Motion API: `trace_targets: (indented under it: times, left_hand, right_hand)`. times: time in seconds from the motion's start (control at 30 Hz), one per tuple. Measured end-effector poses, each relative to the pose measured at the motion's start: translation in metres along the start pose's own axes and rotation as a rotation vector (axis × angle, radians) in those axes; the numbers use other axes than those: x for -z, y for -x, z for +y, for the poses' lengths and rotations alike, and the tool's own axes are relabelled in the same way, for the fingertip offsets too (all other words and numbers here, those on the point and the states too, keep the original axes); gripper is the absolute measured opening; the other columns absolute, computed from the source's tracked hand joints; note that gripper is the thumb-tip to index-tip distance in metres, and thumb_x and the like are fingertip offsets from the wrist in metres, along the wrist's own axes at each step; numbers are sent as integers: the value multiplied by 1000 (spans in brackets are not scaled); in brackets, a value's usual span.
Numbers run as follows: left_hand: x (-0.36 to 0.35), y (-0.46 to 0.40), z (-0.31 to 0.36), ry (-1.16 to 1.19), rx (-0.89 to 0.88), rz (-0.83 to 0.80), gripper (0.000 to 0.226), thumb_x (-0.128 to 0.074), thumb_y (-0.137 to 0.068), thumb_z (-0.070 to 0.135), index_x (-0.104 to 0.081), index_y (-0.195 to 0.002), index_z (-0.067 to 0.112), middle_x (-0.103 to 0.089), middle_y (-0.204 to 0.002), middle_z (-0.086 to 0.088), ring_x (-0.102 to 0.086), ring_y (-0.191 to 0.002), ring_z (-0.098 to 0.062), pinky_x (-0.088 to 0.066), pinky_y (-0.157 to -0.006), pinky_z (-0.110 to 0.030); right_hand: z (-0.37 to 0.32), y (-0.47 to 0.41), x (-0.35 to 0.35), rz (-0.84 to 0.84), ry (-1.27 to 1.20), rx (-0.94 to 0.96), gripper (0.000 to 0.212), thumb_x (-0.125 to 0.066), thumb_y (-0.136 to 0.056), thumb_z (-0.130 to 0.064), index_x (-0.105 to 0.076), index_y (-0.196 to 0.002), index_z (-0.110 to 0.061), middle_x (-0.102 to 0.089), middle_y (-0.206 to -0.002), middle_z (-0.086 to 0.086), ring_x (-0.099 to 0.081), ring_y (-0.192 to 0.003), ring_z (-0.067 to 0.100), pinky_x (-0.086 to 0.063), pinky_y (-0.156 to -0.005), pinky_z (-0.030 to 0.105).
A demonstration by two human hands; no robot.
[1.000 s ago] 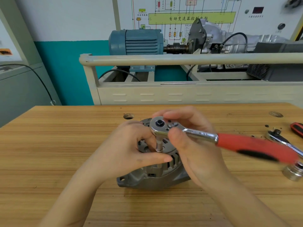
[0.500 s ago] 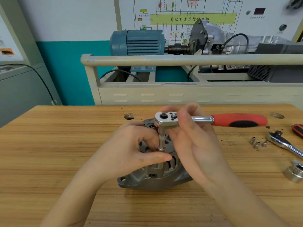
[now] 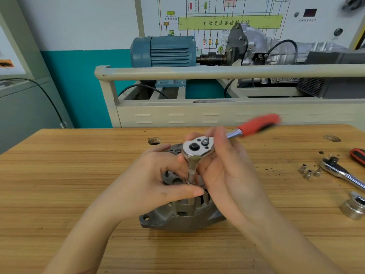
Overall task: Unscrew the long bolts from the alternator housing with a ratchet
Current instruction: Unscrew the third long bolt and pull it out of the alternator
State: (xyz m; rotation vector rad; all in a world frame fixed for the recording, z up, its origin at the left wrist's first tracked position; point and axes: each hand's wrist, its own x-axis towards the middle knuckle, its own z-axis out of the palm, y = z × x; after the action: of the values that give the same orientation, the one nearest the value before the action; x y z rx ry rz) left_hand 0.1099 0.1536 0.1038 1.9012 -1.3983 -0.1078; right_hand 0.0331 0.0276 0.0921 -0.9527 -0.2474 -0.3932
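Your left hand (image 3: 158,182) grips the ribbed cast-metal alternator housing (image 3: 183,216), mid wooden tabletop (image 3: 59,175), fingers curled round the socket extension (image 3: 191,171). Your right hand (image 3: 227,175) has its grip clamped on the chrome ratchet (image 3: 197,148) head; the red handle points far-right, blurred. Three small sockets (image 3: 309,171) lie well right.

On the white wall-mounted wiring-diagram board (image 3: 246,8), black characters "自动变速器控制电脑" were read inside a long yellow-green rectangular banner (image 3: 229,22). Smaller labels on the board were noted as too blurred to read.
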Motion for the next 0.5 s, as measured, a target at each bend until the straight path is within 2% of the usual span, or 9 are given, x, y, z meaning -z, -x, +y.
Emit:
trace_targets:
  times: [0.07, 0.13, 0.17, 0.27, 0.37, 0.43, 0.5]
  left_hand:
    - [1, 0, 1, -4, -14, -83, 32, -60, -70, 49, -72, -80, 22, -70, -95, 10, -55, -105, 2, -26, -111, -34]
    - [2, -1, 3, -7, -29, -116, 11, -63, -72, 46, -66, -73, 35, -70, -92, 12, -54, -108, 1, -17, -113, -27]
    - [2, -1, 3, -5, -32, -101, 12, -65, -71, 45, -65, -69, 34, -71, -87, 10, -56, -105, -1, -18, -112, -23]
    - [0, 1, 0, -7, -15, -23, 36, -63, -66, 50, -68, -68, 14, -67, -86, 6, -59, -91, -2, -29, -100, -12]
    - [0, 0, 0, 2, 17, 14, 32, -69, -62, 50, -68, -68, 19, -64, -88, 13, -60, -83, 2, -35, -84, -4]
    - [2, 0, 0, 74, 14, -29, 25, -68, -65, 45, -71, -72, 21, -66, -88, 12, -59, -88, 0, -41, -80, -8]
    - [4, -1, 0, 122, -35, -118, 22, -66, -72, 36, -73, -82, 18, -68, -95, 9, -58, -100, -5, -43, -88, -15]
  right_hand:
    - [0, -1, 0, 28, -8, -66, 26, -55, -78, -44, -65, -80, -19, -68, -72, -2, -63, -57, 11, -53, -59, 23]
    - [0, -2, 1, 20, -38, -84, 28, -48, -82, -40, -58, -87, -14, -67, -68, -2, -59, -49, 10, -53, -58, 22]
    - [0, -2, 1, 7, -67, -84, 27, -49, -82, -38, -57, -85, -13, -67, -68, -1, -59, -49, 11, -53, -58, 23]
    - [1, -2, 1, -26, -120, -56, 18, -58, -75, -36, -65, -75, -19, -69, -76, 3, -65, -62, 15, -53, -58, 26]
    - [2, -3, 1, -12, -92, -1, 17, -64, -75, -35, -65, -77, -18, -70, -81, 5, -66, -73, 18, -54, -66, 30]
    - [2, -3, 0, 8, -82, -12, 20, -63, -74, -38, -66, -74, -18, -71, -80, 4, -67, -74, 17, -54, -66, 29]
    - [2, -2, -1, 23, -47, -69, 23, -59, -72, -45, -67, -68, -24, -71, -74, 0, -68, -71, 14, -54, -63, 27]
